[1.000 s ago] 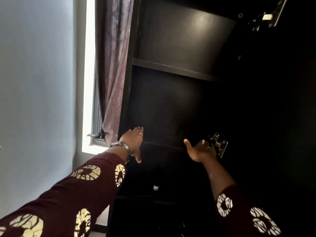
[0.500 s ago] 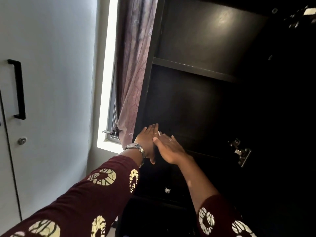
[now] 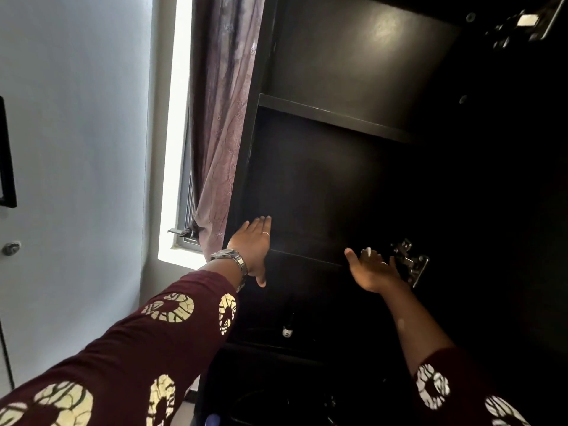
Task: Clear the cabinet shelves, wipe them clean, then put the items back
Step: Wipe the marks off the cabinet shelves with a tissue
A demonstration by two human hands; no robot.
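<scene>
I look up into a dark cabinet (image 3: pixel 353 186). My left hand (image 3: pixel 253 244) lies flat, fingers straight, on the left end of the lower shelf (image 3: pixel 307 256), beside the cabinet's side wall. My right hand (image 3: pixel 370 270) reaches onto the same shelf further right, palm showing and fingers extended, just left of a metal hinge (image 3: pixel 410 262). A small whitish patch shows at its fingertips; I cannot tell what it is. The upper shelf (image 3: pixel 338 119) looks bare. Deep parts of the cabinet are lost in shadow.
A small dark bottle with a pale label (image 3: pixel 288 329) stands lower in the cabinet. A mauve curtain (image 3: pixel 221 133) hangs against the cabinet's left side, with a bright window (image 3: pixel 172 149) behind it. At far left is a pale door with a black handle (image 3: pixel 6 155).
Half a second ago my right hand lay beside my left at the shelf's left end; it has swept right to the hinge. My left hand has stayed in place.
</scene>
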